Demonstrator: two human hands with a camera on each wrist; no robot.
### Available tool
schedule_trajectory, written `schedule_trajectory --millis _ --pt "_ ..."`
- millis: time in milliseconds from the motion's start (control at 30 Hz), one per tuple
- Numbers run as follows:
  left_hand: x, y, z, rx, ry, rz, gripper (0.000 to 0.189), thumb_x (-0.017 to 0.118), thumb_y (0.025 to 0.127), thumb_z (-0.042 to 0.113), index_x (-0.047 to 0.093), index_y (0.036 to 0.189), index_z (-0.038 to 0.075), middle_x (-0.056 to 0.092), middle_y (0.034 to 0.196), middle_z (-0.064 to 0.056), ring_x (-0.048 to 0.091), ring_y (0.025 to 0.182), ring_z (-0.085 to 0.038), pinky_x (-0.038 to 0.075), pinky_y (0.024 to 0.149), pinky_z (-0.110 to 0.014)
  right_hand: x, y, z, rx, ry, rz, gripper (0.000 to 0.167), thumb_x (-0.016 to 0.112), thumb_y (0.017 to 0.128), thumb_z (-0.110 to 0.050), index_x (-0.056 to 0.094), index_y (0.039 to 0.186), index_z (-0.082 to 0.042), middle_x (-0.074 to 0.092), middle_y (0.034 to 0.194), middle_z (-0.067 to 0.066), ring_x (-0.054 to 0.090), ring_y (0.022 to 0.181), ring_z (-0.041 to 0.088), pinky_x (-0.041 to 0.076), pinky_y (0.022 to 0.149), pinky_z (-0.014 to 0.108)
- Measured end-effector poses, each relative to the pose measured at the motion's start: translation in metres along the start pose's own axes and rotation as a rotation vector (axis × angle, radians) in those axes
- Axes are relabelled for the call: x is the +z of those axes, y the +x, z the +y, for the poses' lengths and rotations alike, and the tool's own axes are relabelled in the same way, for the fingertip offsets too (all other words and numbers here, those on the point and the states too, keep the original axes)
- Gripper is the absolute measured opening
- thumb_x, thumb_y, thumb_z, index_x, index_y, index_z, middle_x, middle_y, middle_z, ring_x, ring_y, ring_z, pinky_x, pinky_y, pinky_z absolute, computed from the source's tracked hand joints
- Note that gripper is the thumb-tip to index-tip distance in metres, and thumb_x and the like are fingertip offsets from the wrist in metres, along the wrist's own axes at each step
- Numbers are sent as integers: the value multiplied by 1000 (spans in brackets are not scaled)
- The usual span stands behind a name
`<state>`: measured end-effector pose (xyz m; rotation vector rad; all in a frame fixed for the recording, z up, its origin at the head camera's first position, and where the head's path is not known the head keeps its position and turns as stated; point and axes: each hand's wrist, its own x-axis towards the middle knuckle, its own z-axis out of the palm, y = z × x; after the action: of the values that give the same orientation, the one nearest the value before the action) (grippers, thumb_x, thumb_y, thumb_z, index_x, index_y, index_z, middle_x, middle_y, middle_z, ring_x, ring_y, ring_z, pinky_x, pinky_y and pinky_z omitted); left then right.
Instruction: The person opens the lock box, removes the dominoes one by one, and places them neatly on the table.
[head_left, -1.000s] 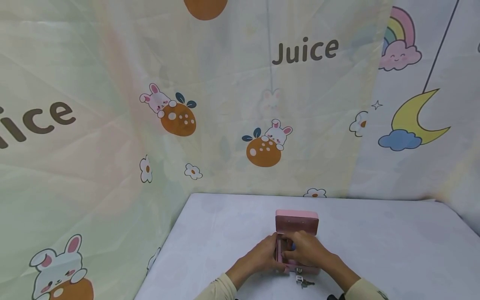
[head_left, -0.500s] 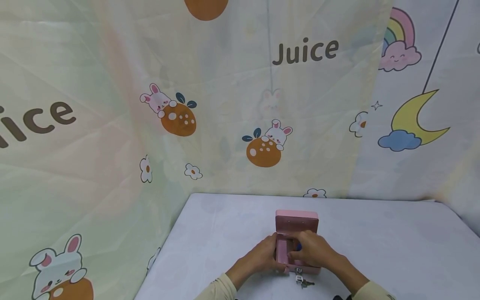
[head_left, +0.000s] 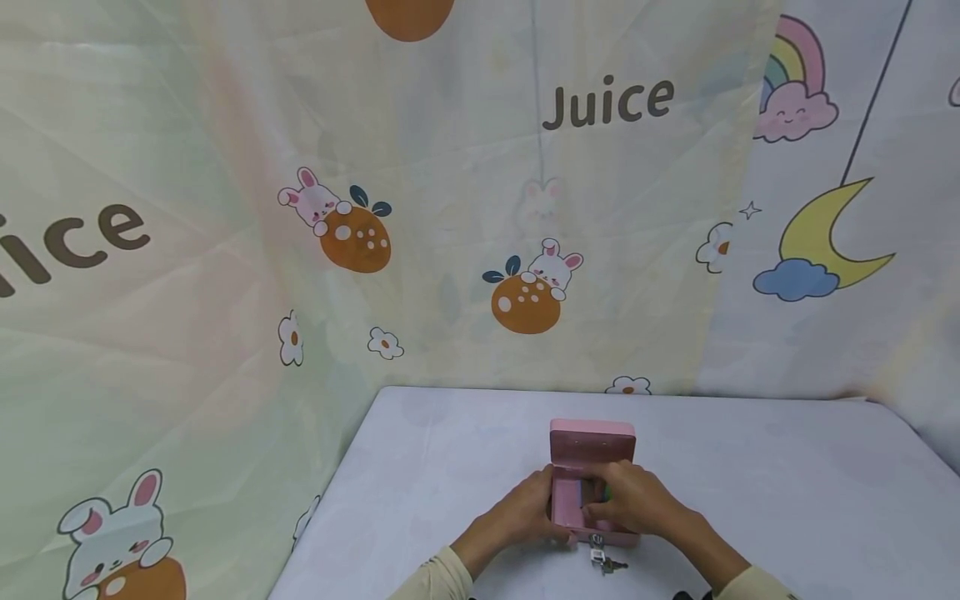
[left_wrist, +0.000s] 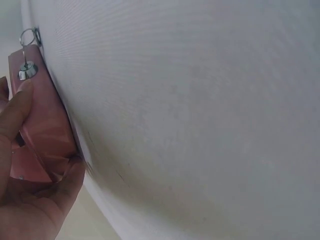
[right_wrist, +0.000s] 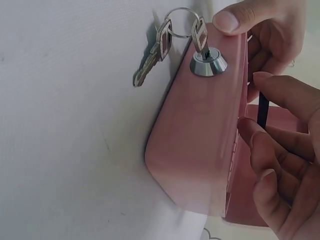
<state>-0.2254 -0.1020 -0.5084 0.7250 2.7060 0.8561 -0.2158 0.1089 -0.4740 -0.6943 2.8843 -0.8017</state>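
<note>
A small pink metal cash box (head_left: 617, 539) stands on the table with its lid (head_left: 592, 447) raised. My left hand (head_left: 521, 510) grips its left side, the thumb on the front beside the lock (right_wrist: 208, 62) in the right wrist view. One key (right_wrist: 200, 39) sits in the lock; a second key (right_wrist: 159, 49) hangs from the same ring. My right hand (head_left: 636, 500) reaches into the box. Between its thumb and fingers it pinches a thin, dark, flat thing (right_wrist: 263, 109), seen edge-on; its kind is unclear. Bits of blue and green show by those fingers in the head view.
The white-covered table (head_left: 450, 442) extends to both sides and behind the box. A printed cloth (head_left: 450, 208) with bunnies, fruit and flowers hangs along its back and left.
My right hand has shifted slightly right inside the box, uncovering more of the pink interior. The colour showing by its fingers has gone from blue to green. My left hand stays put.
</note>
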Motion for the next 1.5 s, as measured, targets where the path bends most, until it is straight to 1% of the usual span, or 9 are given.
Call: schedule_trajectory --millis 267,567,667,833,967,1067,1200,1333,1500 --pt "1 0 0 -34 -22 -11 98 93 68 30 38 148 23 58 133 6 55 117 -2 48 108 -31 -5 -2 2 47 23 -11 45 90 70 -19 73 111 -9 62 76 -8 52 69 11 45 60 29" --pt "2 -1 0 -40 -20 -2 104 93 68 35 33 152 26 55 140 6 54 126 -7 46 110 -35 -11 -11 4 73 33 -1 45 90 71 -18 72 111 -8 62 77 -7 52 71 13 44 60 28" --pt "3 0 0 -31 -29 -4 104 93 68 33 31 153 28 54 141 7 53 128 -8 45 111 -37 -13 -14 6 93 42 -9 46 89 72 -19 72 113 -10 60 78 -7 52 73 13 43 60 27" --pt "3 0 -1 -13 -12 3 104 93 69 31 31 152 29 54 141 7 53 128 -9 45 112 -37 -17 -16 8 118 41 -10 45 89 72 -19 72 113 -10 58 75 -7 51 73 13 42 59 26" --pt "3 -1 0 -20 1 8 102 93 69 33 33 152 27 54 140 6 53 127 -9 46 111 -36 -19 -17 9 138 35 -10 44 89 72 -19 73 112 -11 55 72 -7 49 73 14 39 58 27" --pt "3 -2 1 -27 -14 5 100 92 70 34 34 151 27 55 139 6 53 126 -8 46 111 -36 -20 -18 10 160 21 -18 41 89 72 -19 73 110 -12 54 70 -7 49 72 13 39 59 28" --pt "4 -1 0 -26 -31 7 99 93 69 33 35 150 28 56 137 6 54 124 -7 46 111 -36 -21 -18 12 178 13 -27 41 89 72 -18 73 109 -11 56 70 -7 50 73 13 43 63 30" --pt "4 -1 0 -14 -29 14 100 93 69 32 35 149 29 55 138 7 53 126 -8 46 111 -37 -23 -18 15 186 14 -37 45 90 72 -19 73 113 -11 59 72 -8 52 76 14 47 68 34" --pt "4 -1 0 -39 -25 12 99 93 69 33 36 149 30 55 137 7 53 125 -8 46 111 -37 -24 -19 19 192 19 -47 46 89 72 -20 73 115 -13 61 72 -9 52 75 14 47 67 33"
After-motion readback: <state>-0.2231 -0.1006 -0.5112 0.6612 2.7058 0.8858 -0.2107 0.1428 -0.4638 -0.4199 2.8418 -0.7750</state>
